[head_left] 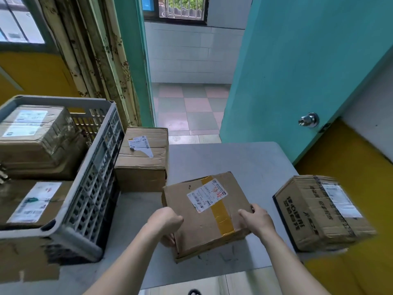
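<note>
Head view: three cardboard boxes on a grey table (244, 162). Two hands hold the middle, yellow-taped box (200, 228): left hand (165, 220) has its fingers curled under the near corner, and right hand (258, 220) has its fingers wrapped over the right edge. One grey crate (93, 177) to the left holds two more boxes.

Even daylight from the window (180, 7); wide-angle bending, motion blur at edges

crate (89, 167) blocks left; printed box (319, 211) right; table (234, 160) beyond free
</note>
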{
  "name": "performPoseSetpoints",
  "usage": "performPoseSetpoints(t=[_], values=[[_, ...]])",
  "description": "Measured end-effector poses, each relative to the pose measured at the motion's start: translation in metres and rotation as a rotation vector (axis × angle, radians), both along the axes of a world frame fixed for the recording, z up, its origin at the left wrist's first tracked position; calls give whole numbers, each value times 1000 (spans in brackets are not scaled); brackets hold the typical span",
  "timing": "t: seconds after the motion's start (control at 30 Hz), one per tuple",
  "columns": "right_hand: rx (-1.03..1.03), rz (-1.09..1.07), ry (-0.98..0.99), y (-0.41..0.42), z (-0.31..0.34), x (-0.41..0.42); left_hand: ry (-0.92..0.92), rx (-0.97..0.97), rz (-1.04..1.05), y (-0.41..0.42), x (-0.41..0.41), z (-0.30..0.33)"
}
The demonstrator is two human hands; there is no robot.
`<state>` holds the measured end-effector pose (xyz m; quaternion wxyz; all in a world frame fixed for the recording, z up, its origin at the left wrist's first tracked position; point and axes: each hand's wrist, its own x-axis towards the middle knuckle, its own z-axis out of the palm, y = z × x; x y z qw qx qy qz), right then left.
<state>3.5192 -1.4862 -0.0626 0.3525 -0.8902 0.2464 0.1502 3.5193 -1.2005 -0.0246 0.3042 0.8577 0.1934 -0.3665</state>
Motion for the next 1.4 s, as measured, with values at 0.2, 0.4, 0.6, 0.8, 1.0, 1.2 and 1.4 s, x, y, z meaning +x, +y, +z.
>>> performPoseSetpoints(t=[0.2,0.4,0.6,0.8,1.0,1.2,1.4], values=[[7,78,-23,13,-1,-17,100,23,-20,15,-18,5],[60,-49,-65,43,3,-14,-381,320,-59,38,11,-7],[222,-84,42,53,-12,-26,-336,201,-171,43,29,-29],[276,40,-52,46,-7,-6,-333,245,-189,45,23,-25],[244,191,-38,42,-11,-8,-104,159,-294,37,2,-26],[329,332,-3,32,-8,-18,71,-96,-110,39,-18,-25],[336,385,133,22,-18,-40,99,-161,-217,37,-25,-36]])
